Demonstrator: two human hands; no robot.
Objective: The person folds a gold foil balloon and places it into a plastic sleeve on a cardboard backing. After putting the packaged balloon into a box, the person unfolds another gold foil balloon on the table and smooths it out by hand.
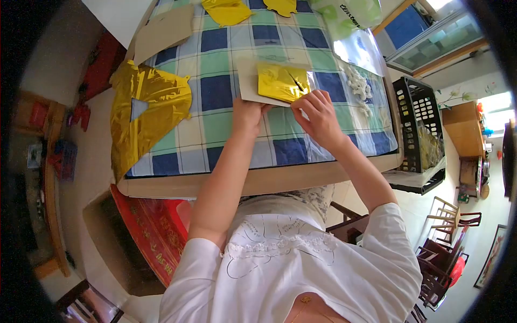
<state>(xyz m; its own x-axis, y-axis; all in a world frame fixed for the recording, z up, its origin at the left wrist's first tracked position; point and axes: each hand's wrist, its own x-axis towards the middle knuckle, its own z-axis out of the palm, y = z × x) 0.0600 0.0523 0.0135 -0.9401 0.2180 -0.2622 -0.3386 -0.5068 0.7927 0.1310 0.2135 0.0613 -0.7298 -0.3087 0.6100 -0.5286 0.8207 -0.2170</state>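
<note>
Above the checked cloth, my left hand [249, 116] grips the lower left edge of a piece of cardboard [248, 81]. A folded shiny gold foil sheet [274, 82] lies against the cardboard, with clear plastic around its right side. My right hand [318, 114] pinches the lower right corner of the clear plastic film [311, 81], thumb and index finger together, beside the gold foil. The fingertips of my left hand are partly hidden behind the cardboard.
Large gold foil [156, 102] spreads over the table's left side, below another cardboard piece [164, 33]. Two gold foil pieces lie at the far edge. White cord [358, 85] and a plastic bag [350, 19] lie right. A black crate [417, 116] stands beside the table.
</note>
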